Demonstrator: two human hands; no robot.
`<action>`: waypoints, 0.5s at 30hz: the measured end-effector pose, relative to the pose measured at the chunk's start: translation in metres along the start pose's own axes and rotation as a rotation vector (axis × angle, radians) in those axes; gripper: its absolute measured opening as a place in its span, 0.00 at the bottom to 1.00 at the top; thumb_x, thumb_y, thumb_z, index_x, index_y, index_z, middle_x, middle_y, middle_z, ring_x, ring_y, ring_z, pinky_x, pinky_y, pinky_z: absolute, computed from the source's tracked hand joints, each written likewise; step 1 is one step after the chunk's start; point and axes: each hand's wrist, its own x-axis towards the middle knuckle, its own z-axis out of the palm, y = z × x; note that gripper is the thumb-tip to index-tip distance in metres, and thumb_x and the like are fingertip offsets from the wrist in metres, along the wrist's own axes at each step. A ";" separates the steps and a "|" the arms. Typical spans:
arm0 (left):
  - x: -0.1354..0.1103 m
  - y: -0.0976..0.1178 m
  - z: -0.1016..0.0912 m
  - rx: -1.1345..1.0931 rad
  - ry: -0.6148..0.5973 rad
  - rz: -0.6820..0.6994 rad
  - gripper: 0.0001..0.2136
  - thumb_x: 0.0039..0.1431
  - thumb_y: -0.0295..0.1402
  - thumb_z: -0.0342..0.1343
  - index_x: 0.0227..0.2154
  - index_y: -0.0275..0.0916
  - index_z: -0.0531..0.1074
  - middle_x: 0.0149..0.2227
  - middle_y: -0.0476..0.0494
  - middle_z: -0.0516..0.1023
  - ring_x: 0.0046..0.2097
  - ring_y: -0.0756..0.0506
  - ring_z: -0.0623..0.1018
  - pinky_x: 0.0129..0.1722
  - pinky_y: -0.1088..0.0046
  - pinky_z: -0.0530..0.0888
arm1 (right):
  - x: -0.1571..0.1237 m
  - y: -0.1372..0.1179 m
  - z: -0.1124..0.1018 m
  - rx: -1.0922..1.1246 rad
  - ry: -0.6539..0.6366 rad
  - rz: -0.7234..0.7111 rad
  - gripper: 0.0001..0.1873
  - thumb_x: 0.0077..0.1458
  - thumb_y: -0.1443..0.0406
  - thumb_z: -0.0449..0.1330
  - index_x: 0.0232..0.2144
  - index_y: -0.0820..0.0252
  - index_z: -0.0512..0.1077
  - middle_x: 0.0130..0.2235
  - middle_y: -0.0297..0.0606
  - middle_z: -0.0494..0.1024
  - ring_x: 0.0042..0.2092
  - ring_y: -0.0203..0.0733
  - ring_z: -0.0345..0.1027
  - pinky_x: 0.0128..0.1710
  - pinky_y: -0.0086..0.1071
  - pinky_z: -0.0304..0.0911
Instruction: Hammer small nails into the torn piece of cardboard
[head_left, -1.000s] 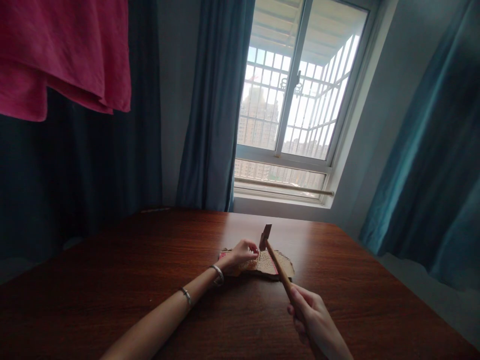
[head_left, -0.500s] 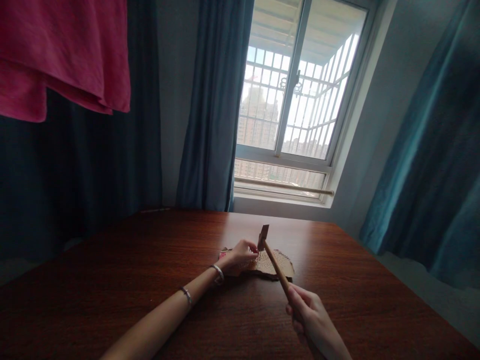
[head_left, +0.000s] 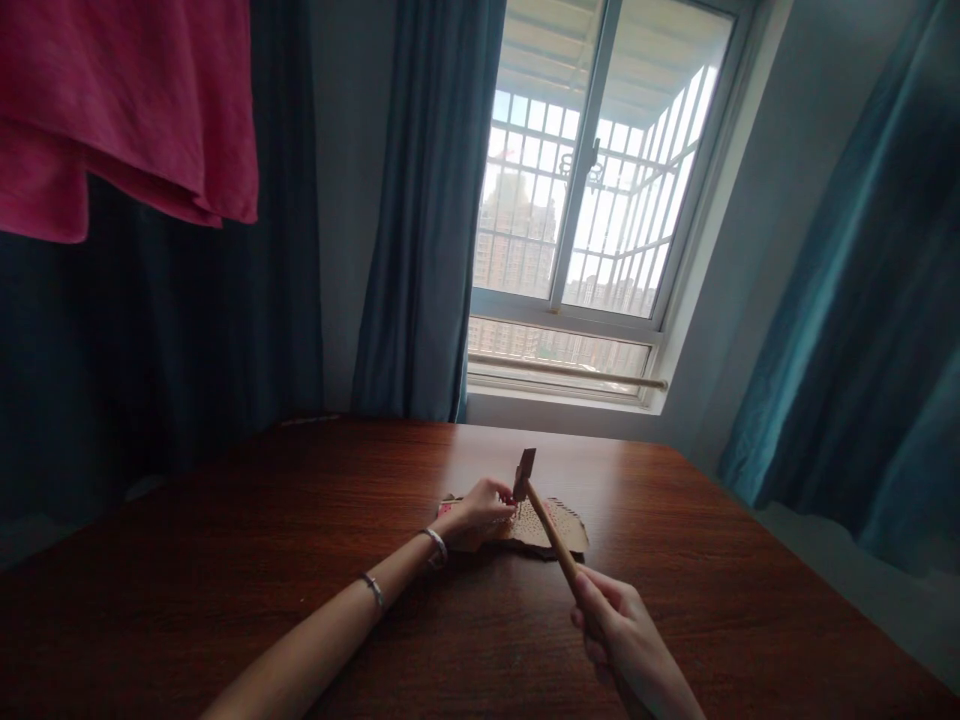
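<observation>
My right hand (head_left: 621, 625) is wrapped round the wooden handle of a hammer (head_left: 553, 535). The hammer's dark head is up over the cardboard, close to the fingertips of my left hand (head_left: 486, 505). Those fingers are pinched on a thin nail (head_left: 519, 509), which stands roughly upright right under the hammer head; its details are too small to make out. Beneath lies a torn-edged piece of cardboard (head_left: 559, 532), dotted with many small holes and with a pink patch at its left end. My left hand and wrist cover part of it.
The cardboard rests on a brown wooden table (head_left: 360, 620) with a glossy top. Behind it are a barred window (head_left: 577, 230) and a blue curtain (head_left: 420, 220). A pink cloth (head_left: 150, 110) hangs at the upper left, above the table.
Hardly anything differs: the hammer head has shifted very slightly to the left, near the nail. My left hand keeps its place on the cardboard.
</observation>
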 end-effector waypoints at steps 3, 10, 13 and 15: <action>0.002 -0.005 0.002 0.011 -0.008 0.031 0.11 0.43 0.33 0.56 0.28 0.30 0.76 0.26 0.43 0.76 0.31 0.47 0.72 0.28 0.76 0.65 | 0.000 -0.001 -0.001 0.012 -0.007 -0.022 0.23 0.47 0.47 0.53 0.32 0.61 0.64 0.21 0.27 0.61 0.13 0.23 0.48 0.08 0.19 0.46; 0.002 -0.007 -0.005 0.025 -0.049 0.091 0.11 0.43 0.33 0.57 0.30 0.32 0.76 0.27 0.44 0.76 0.31 0.48 0.72 0.30 0.77 0.65 | 0.000 -0.003 0.000 0.040 0.022 -0.046 0.19 0.49 0.49 0.53 0.28 0.60 0.62 0.22 0.27 0.61 0.14 0.22 0.47 0.09 0.18 0.45; 0.003 -0.005 -0.011 0.017 -0.071 0.096 0.12 0.43 0.35 0.57 0.30 0.33 0.76 0.28 0.44 0.77 0.32 0.48 0.73 0.31 0.77 0.66 | 0.002 -0.002 0.000 0.057 0.004 -0.056 0.19 0.50 0.49 0.52 0.28 0.60 0.62 0.22 0.27 0.61 0.14 0.22 0.47 0.09 0.18 0.46; 0.003 -0.005 -0.014 0.018 -0.069 0.092 0.12 0.44 0.36 0.57 0.30 0.33 0.76 0.29 0.44 0.77 0.32 0.48 0.73 0.31 0.77 0.66 | 0.004 -0.002 0.000 0.059 0.000 -0.059 0.19 0.50 0.49 0.52 0.28 0.60 0.62 0.22 0.27 0.62 0.14 0.22 0.47 0.09 0.18 0.46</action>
